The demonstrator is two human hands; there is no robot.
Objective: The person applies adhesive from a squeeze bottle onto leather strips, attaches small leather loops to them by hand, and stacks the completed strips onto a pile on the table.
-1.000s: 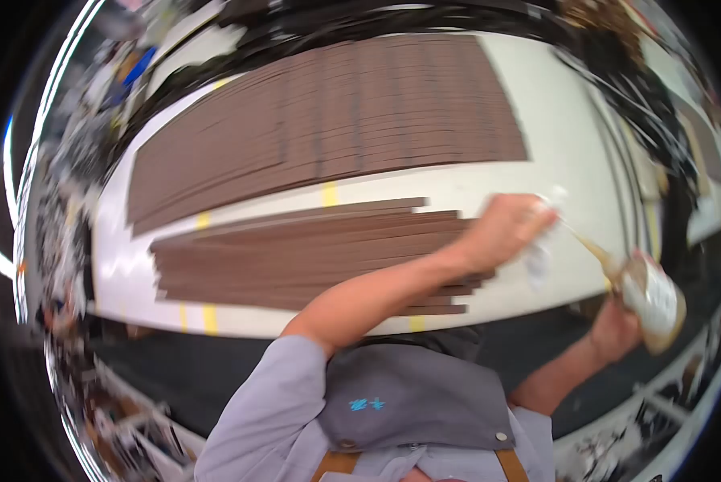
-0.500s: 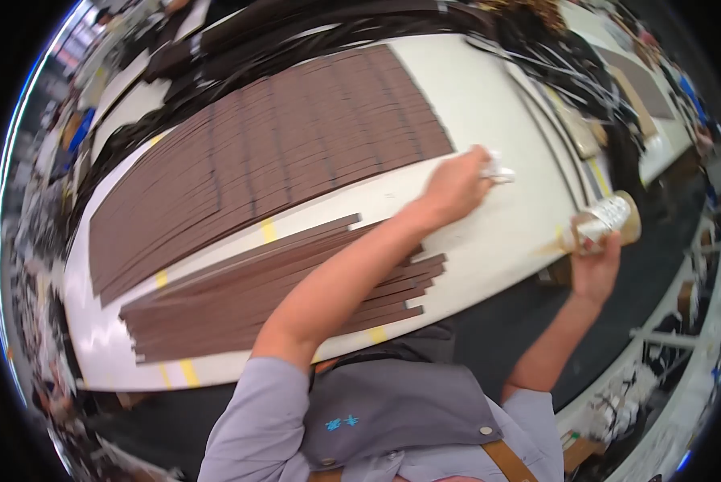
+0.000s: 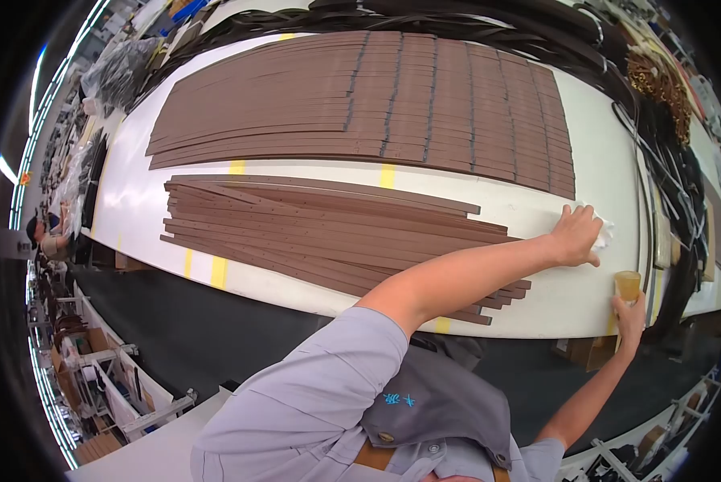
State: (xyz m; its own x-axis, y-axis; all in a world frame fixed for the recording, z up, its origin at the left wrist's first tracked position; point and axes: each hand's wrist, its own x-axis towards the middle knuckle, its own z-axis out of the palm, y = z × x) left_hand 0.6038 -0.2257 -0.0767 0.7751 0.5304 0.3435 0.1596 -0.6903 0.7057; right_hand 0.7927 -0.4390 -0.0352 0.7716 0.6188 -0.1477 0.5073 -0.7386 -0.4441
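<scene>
My left hand (image 3: 575, 236) reaches across to the right over the white tabletop. Its fingers are closed on a crumpled white cloth or tissue (image 3: 606, 234), partly hidden behind the hand. At the table's right front edge, my right hand (image 3: 631, 318) grips a jar (image 3: 628, 287) with yellowish contents. Just beyond my left hand ends a wide sheet of overlapping brown strips (image 3: 424, 104) crossed by dark lines. Under and left of my left forearm lies a loose bundle of brown strips (image 3: 312, 229) with uneven ends.
Dark long strips (image 3: 240, 36) lie along the table's far edge, with black and grey strands (image 3: 682, 177) at the right. Yellow tape marks (image 3: 387, 175) cross the white table (image 3: 127, 193). Another person (image 3: 51, 238) is at the far left. Shelving (image 3: 127, 377) stands behind on the left.
The view has turned left, so the strips appear further left and more level. The jar has gone from tilted to more upright. My left hand still holds the white cloth.
</scene>
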